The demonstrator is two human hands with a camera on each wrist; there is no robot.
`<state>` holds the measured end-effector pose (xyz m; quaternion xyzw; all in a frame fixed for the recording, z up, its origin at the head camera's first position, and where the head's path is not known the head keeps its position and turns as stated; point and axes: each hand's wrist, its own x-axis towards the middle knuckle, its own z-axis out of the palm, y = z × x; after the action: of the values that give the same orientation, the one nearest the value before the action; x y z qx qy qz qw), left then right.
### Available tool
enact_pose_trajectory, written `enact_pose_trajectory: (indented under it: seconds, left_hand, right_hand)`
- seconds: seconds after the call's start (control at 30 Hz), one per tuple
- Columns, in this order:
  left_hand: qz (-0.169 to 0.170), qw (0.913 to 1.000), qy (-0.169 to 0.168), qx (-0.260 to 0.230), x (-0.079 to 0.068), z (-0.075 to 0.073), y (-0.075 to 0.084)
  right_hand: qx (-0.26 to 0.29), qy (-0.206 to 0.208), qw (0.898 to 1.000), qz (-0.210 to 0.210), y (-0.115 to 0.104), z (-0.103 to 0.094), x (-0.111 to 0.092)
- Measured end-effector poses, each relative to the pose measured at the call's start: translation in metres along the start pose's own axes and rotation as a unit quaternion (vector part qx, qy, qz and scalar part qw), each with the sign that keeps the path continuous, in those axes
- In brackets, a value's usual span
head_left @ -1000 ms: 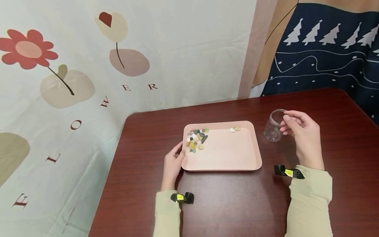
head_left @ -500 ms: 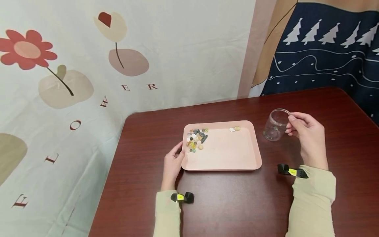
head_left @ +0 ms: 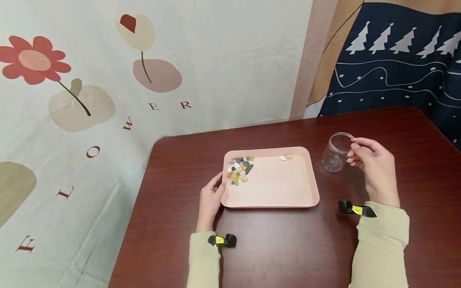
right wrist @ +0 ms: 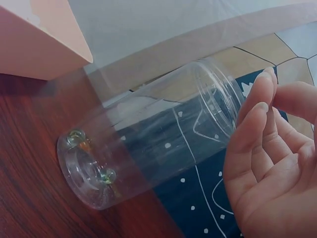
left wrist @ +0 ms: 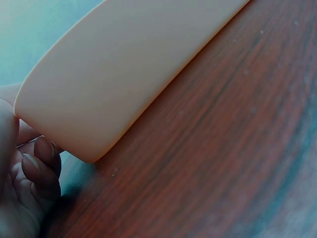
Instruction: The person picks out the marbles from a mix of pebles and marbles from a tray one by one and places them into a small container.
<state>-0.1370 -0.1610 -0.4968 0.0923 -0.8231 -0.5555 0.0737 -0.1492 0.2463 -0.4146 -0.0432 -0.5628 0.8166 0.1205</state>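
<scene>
Two hands [head_left: 210,200] [head_left: 378,172], one tray [head_left: 277,186], one jar [right wrist: 148,144] with two marbles [right wrist: 76,137] [right wrist: 108,175] inside

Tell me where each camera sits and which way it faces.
Head: on the head, facing forward-down at tray and jar; left hand, right hand, sleeves show.
Left wrist: worn there, facing the tray's side; part of the left hand shows.
Right wrist: worn there, facing the jar; right hand shows.
Head and right wrist views share the jar.
</scene>
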Motion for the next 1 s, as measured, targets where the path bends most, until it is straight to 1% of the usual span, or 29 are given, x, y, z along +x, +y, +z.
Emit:
enact_pose_trajectory:
  seconds: [0.23, 0.5, 0.53, 0.57, 0.77, 0.8, 0.87, 1.0]
  left_hand:
    - [-0.001, 1.0000, -0.003, -0.001, 0.0006, 0.0007, -0.0003]
    - [-0.004, 1.0000, -0.004, -0.006, 0.0001, 0.0007, -0.0014]
    - [-0.005, 1.0000, -0.004, -0.005, -0.0003, 0.0003, -0.0013]
    - [-0.008, 0.9999, -0.008, -0.008, -0.0020, -0.0005, 0.0033]
    - [-0.011, 0.9999, -0.006, -0.001, -0.0016, -0.0007, 0.0034]
    - [-0.006, 1.0000, -0.004, 0.000, 0.0000, 0.0002, -0.0012]
    - [-0.006, 1.0000, -0.004, 0.002, 0.0005, 0.0003, -0.0014]
    - [-0.005, 0.9999, -0.010, -0.007, 0.0007, 0.0005, -0.0012]
  right_hand:
    - [-0.009, 0.002, 1.000, 0.008, 0.0005, -0.0024, 0.0016]
    - [-0.032, -0.004, 0.999, 0.029, 0.0016, -0.0044, 0.0008]
    - [-0.036, -0.005, 0.999, 0.030, 0.0021, -0.0047, 0.0008]
    - [-0.039, -0.005, 0.999, 0.030, 0.0026, -0.0049, 0.0008]
    - [-0.036, -0.007, 0.999, 0.024, 0.0052, -0.0052, 0.0017]
    - [-0.033, -0.006, 0.999, 0.023, 0.0054, -0.0052, 0.0019]
    - [-0.030, -0.004, 0.999, 0.022, 0.0057, -0.0054, 0.0025]
    - [-0.029, -0.001, 0.999, 0.019, 0.0059, -0.0048, 0.0031]
